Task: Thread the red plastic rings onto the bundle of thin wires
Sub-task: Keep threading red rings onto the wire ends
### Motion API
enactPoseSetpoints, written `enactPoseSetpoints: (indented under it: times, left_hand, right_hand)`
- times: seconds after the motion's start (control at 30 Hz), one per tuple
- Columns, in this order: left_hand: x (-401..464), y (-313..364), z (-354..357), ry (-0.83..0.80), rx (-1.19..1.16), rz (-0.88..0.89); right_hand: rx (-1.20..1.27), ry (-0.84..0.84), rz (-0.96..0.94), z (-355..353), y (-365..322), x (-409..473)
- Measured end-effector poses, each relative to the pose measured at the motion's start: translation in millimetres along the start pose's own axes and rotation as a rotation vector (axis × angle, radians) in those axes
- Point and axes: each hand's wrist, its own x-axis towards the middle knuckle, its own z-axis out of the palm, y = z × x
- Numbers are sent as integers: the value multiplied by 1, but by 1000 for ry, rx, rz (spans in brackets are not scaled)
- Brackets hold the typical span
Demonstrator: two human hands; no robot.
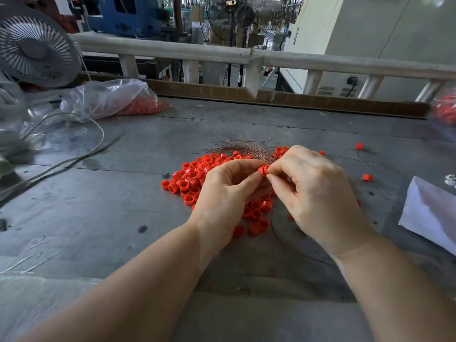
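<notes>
A heap of small red plastic rings [195, 178] lies on the grey worktable [123, 193], partly hidden under my hands. A bundle of thin coppery wires [244, 148] fans out to the left just behind my hands. My left hand [229, 193] and my right hand [313, 191] meet above the heap and together pinch one red ring [263, 169] between their fingertips, at the gathered end of the wires. Which hand holds the wire ends is hidden by the fingers.
A clear plastic bag of red rings [116, 99] lies at the back left beside a grey fan [34, 48]. A cable [74, 159] crosses the left side. Stray rings [367, 177] and a white sheet [429, 213] lie to the right. A railing [222, 53] borders the far edge.
</notes>
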Motion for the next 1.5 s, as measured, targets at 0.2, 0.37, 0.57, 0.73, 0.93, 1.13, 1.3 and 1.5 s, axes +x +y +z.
enactPoseSetpoints:
  times: [0.2, 0.37, 0.57, 0.73, 0.93, 1.13, 1.3, 1.5]
  left_hand:
    - [-1, -1, 0, 16, 19, 18]
    - [0, -1, 0, 22, 14, 17]
    - [0, -2, 1, 28, 19, 36]
    - [-2, -1, 1, 16, 33, 47]
    - [-1, -2, 1, 21, 70, 65]
    - [-2, -2, 0, 19, 117, 110]
    - [-1, -2, 0, 23, 146, 146]
    - [-2, -2, 1, 16, 110, 135]
  right_hand:
    - [7, -19, 40, 2, -2, 0]
    - [45, -14, 18, 1, -2, 0]
    - [39, -2, 37, 1, -3, 0]
    - [53, 1, 23, 0, -2, 0]
    - [19, -19, 25, 1, -2, 0]
    - [0, -30, 9, 0, -2, 0]
    - [3, -10, -2, 0, -2, 0]
    - [-3, 38, 8, 1, -3, 0]
